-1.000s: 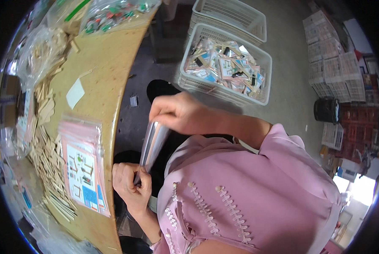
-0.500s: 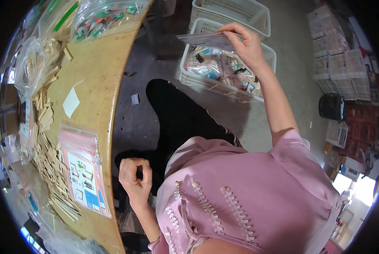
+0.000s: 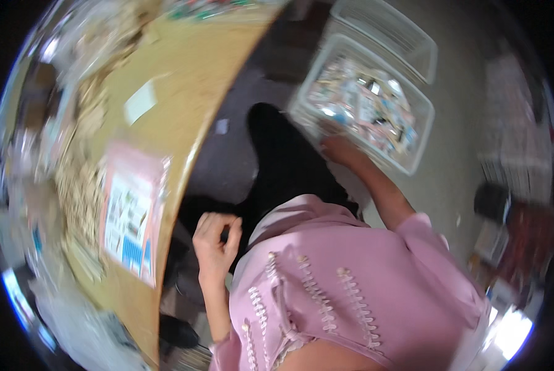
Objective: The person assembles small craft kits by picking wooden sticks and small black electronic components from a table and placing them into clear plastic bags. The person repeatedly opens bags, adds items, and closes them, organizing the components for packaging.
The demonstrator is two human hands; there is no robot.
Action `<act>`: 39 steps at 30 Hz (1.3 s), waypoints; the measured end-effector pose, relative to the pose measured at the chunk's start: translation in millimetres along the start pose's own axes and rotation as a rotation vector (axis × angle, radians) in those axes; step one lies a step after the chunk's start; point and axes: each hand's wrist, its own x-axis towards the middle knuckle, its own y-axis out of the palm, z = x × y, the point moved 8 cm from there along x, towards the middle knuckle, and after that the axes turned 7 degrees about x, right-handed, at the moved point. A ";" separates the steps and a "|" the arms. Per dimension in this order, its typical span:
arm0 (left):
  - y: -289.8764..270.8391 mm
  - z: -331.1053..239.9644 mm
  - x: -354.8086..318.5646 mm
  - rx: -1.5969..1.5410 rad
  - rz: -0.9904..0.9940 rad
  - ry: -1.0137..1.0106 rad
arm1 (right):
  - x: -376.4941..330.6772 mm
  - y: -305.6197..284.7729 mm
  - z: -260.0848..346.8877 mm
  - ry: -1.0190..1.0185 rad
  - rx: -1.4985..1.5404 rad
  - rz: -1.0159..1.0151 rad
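My left hand (image 3: pixel 218 238) hovers just off the table's near edge, its fingers curled in toward the thumb with nothing seen in them. My right hand (image 3: pixel 339 148), smeared by motion, hangs low beside the near side of a white plastic basket (image 3: pixel 302 104). Its fingers cannot be made out, and no bag shows in it. Filled clear packets (image 3: pixel 366 108) with pale wooden pieces and printed cards heap inside the basket. On the table (image 3: pixel 184 93) lies a stack of clear bags holding printed instruction sheets (image 3: pixel 130 213), nearest to my left hand.
A pile of small wooden parts (image 3: pixel 82 191) runs along the table beyond the bags. A white slip of paper (image 3: pixel 141 102) lies farther up. Another white basket (image 3: pixel 391 28) stands behind the filled one. A dark bin (image 3: pixel 492 201) and stacked crates (image 3: pixel 517 123) are at the right.
My right hand has dropped from above the basket to its near side; the clear bag it held is no longer seen in it. The view has shifted. My left hand stays curled.
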 end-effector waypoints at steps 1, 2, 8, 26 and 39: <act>-7.6 6.0 -3.2 0.016 -0.040 0.009 | -4.4 1.7 -12.2 -0.158 0.051 -0.167; -13.5 6.1 0.1 -0.010 -0.048 0.067 | -0.3 10.4 -20.4 -0.389 -0.180 -0.242; -93.3 3.3 -53.3 0.190 -0.499 0.119 | -30.8 -96.2 126.8 -0.544 0.162 -0.430; -264.2 176.2 -301.4 0.515 -1.059 -0.812 | -118.4 -103.3 473.8 -1.473 -0.007 -0.299; -262.7 172.8 -257.6 0.552 -0.446 -0.489 | -58.1 -50.1 501.4 -1.493 -0.506 0.424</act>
